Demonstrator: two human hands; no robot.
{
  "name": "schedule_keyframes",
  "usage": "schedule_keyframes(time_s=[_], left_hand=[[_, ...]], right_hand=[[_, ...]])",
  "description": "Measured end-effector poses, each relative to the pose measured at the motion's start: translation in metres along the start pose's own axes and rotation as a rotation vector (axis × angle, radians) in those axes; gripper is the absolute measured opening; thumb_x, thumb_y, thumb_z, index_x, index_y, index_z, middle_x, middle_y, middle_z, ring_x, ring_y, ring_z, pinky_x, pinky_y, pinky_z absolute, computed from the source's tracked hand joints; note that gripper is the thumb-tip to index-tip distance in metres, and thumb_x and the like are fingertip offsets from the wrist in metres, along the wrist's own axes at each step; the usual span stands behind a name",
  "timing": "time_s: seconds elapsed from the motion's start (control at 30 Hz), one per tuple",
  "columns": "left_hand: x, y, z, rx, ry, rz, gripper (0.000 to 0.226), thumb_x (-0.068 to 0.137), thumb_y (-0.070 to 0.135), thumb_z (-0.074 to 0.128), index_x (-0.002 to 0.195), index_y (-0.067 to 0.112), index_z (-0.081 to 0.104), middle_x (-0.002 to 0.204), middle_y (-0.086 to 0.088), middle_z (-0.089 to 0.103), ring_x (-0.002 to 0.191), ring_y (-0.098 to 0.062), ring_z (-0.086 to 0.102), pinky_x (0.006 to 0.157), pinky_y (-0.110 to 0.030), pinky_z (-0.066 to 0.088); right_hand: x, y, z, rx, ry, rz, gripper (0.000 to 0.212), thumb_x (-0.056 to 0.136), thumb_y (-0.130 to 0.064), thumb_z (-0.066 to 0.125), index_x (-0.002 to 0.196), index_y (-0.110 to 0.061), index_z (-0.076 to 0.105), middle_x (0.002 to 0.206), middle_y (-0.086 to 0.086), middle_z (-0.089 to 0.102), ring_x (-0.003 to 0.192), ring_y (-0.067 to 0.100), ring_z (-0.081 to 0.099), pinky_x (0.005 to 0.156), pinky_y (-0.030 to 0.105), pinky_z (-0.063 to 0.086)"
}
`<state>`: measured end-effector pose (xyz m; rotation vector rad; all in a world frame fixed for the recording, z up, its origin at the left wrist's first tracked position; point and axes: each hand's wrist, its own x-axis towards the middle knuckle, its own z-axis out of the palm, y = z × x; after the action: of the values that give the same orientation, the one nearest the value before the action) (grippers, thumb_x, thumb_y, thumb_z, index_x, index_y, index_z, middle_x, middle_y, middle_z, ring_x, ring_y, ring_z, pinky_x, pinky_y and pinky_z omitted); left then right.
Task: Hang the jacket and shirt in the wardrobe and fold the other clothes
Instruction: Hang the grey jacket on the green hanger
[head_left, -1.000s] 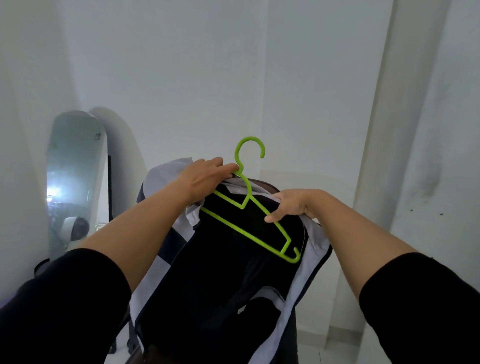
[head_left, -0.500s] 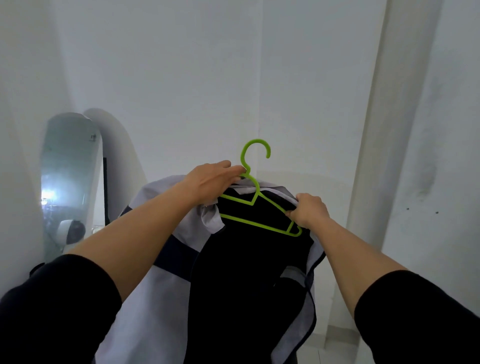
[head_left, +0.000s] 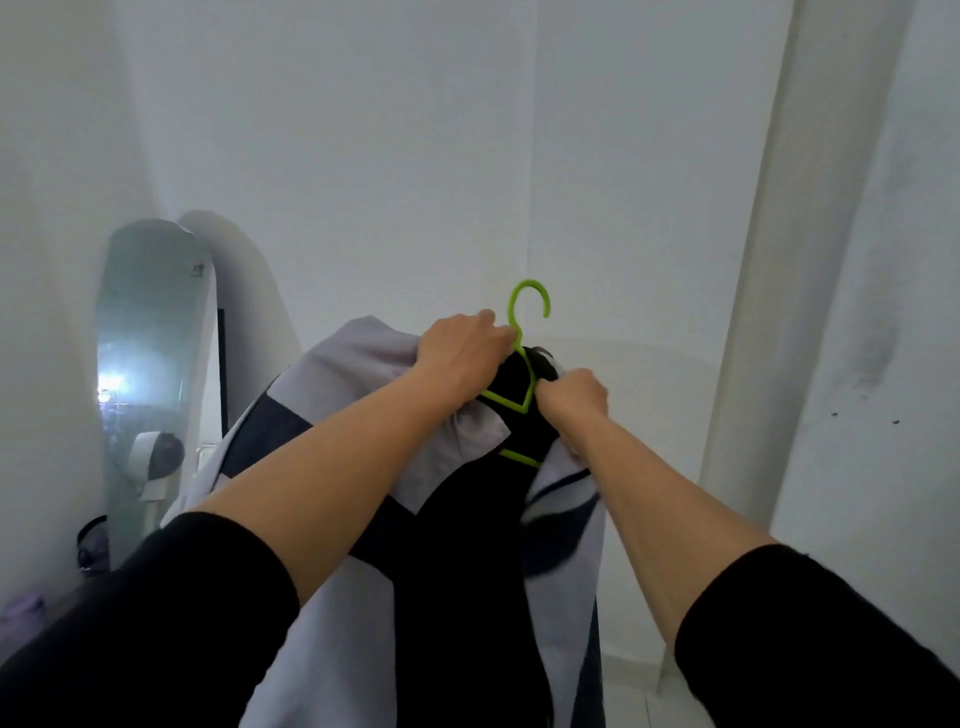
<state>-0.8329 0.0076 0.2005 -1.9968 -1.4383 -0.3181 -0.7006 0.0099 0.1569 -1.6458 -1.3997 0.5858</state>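
1. At the centre of the frame, the left hand (head_left: 462, 353) is gripping the neck of the lime-green plastic hanger (head_left: 522, 364) together with pale fabric.
2. The right hand (head_left: 574, 397) is pinching the grey-and-black jacket (head_left: 363, 519) at the hanger's shoulder.
3. The jacket is draping downward below both hands.
4. A tall arched mirror (head_left: 150, 364) is leaning at the left.

hanger (head_left: 521, 347): lime-green plastic, smooth, slight sheen
jacket (head_left: 358, 358): pale grey and dark cloth, matt, soft folds
mirror (head_left: 150, 364): glass, glossy, reflective
wall (head_left: 363, 156): white, matt, smooth
sleeves (head_left: 197, 597): black cloth, matt
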Motion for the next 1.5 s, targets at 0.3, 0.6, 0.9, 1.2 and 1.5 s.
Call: schedule_keyframes(time_s=[0.3, 0.6, 0.9, 1.2, 1.5], left_hand=[[0.001, -0.020, 0.014, -0.319, 0.190, -0.341, 0.021, 0.099, 0.025, 0.035, 0.114, 0.015, 0.045, 0.101, -0.015, 0.044, 0.071, -0.033, 0.047, 0.063, -0.040, 0.036], [-0.003, -0.071, 0.022, -0.547, 0.334, -0.576, 0.027, 0.098, 0.020, 0.032, 0.115, 0.021, 0.053, 0.118, -0.014, 0.048, 0.101, -0.034, 0.051, 0.092, -0.043, 0.034], [-0.004, -0.076, 0.033, -0.601, 0.408, -0.502, 0.026, 0.092, 0.007, 0.039, 0.106, 0.012, 0.060, 0.101, -0.011, 0.056, 0.095, -0.034, 0.052, 0.078, -0.042, 0.043], [-0.010, -0.074, 0.032, -0.302, 0.223, -0.456, 0.030, 0.085, 0.001, 0.045, 0.111, 0.011, 0.055, 0.105, -0.012, 0.054, 0.096, -0.032, 0.049, 0.063, -0.037, 0.035], [-0.012, -0.064, 0.032, -0.451, 0.160, -0.478, 0.032, 0.097, 0.031, 0.037, 0.111, 0.004, 0.046, 0.104, -0.019, 0.056, 0.090, -0.032, 0.046, 0.080, -0.043, 0.033]], right_hand=[[-0.006, -0.012, 0.030, 0.168, -0.291, -0.128, 0.017, 0.095, -0.029, 0.045, 0.089, -0.013, 0.046, 0.086, 0.005, 0.053, 0.084, 0.021, 0.052, 0.072, 0.033, 0.042], [0.014, 0.008, -0.004, -0.027, 0.494, -0.432, 0.020, 0.092, -0.025, 0.053, 0.108, -0.018, 0.062, 0.125, 0.006, 0.047, 0.117, 0.026, 0.044, 0.092, 0.040, 0.036], [0.035, 0.040, -0.045, -0.194, -0.021, -0.347, 0.005, 0.092, -0.014, 0.054, 0.090, -0.014, 0.059, 0.088, 0.006, 0.059, 0.088, 0.026, 0.051, 0.068, 0.026, 0.033], [0.027, 0.043, -0.057, -0.299, 0.181, -0.461, 0.037, 0.088, -0.011, 0.044, 0.053, -0.010, 0.033, 0.068, 0.008, 0.045, 0.070, 0.026, 0.044, 0.061, 0.035, 0.031], [0.025, 0.034, -0.042, -0.438, 0.387, -0.524, 0.030, 0.093, -0.017, 0.040, 0.074, 0.001, 0.055, 0.092, 0.010, 0.049, 0.075, 0.020, 0.041, 0.061, 0.030, 0.030]])
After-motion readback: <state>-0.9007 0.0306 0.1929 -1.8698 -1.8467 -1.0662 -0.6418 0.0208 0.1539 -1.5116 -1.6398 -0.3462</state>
